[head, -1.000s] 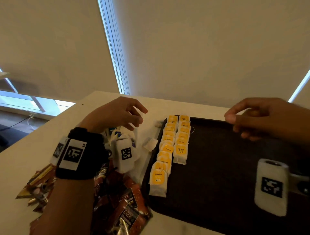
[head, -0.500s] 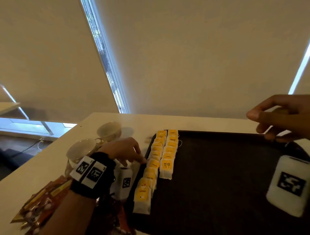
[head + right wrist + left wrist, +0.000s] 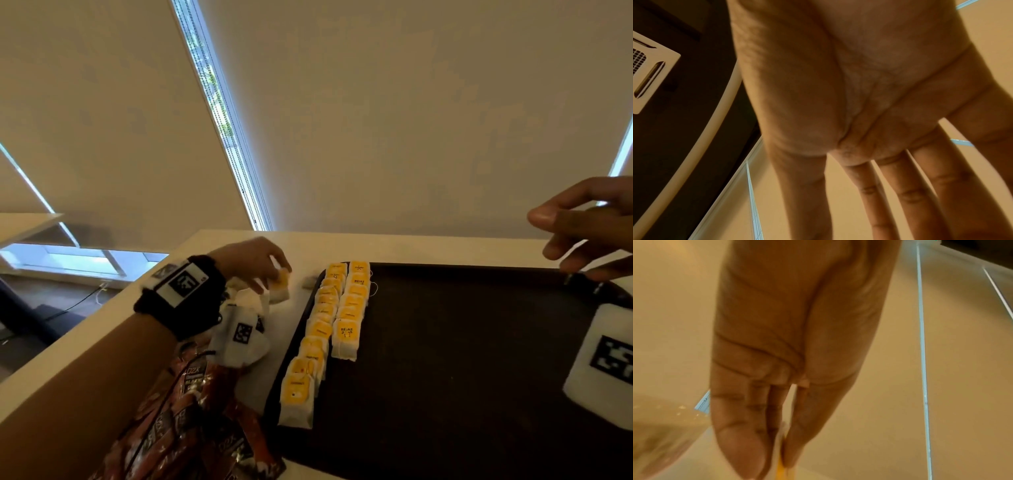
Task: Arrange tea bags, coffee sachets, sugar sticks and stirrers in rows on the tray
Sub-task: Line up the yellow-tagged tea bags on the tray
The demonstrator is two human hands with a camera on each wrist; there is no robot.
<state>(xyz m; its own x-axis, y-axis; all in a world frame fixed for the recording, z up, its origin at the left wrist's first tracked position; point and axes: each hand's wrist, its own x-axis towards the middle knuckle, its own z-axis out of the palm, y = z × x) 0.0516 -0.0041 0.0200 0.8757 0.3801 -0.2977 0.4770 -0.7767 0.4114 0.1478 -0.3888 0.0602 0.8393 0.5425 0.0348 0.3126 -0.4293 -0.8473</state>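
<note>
While the left hand [image 3: 251,262] pinches one tea bag [image 3: 280,287] between thumb and fingers [image 3: 740,449], it holds the bag just above the white table [image 3: 411,246], a little to the left of the dark tray [image 3: 462,359]. In the left wrist view a thin yellow edge shows between the fingertips, so the grasp is on the bag itself. The right hand [image 3: 589,226] hangs over the far right corner of the tray with its fingers loosely stretched and holding nothing; the right wrist view shows the same released palm.

On the tray two rows of tea bags [image 3: 329,329] already lie along the left side. The left row reaches almost to the near edge, while the right row stops about halfway. More loose tea bags [image 3: 246,301] rest on the table under the left wrist, and a heap of brown coffee sachets [image 3: 191,421] lies nearer, also outside the tray. Sugar sticks and stirrers I cannot make out for certain.

The step in hand seems to be the tea bags: one more is picked and should go to the tray. The next move probably calls for carrying it to the right, over the tray rim, and laying it flat at the near end of the shorter row, slightly overlapping the last bag, yellow label up. Care is needed that the string does not catch the neighbours and pull the row crooked.
</note>
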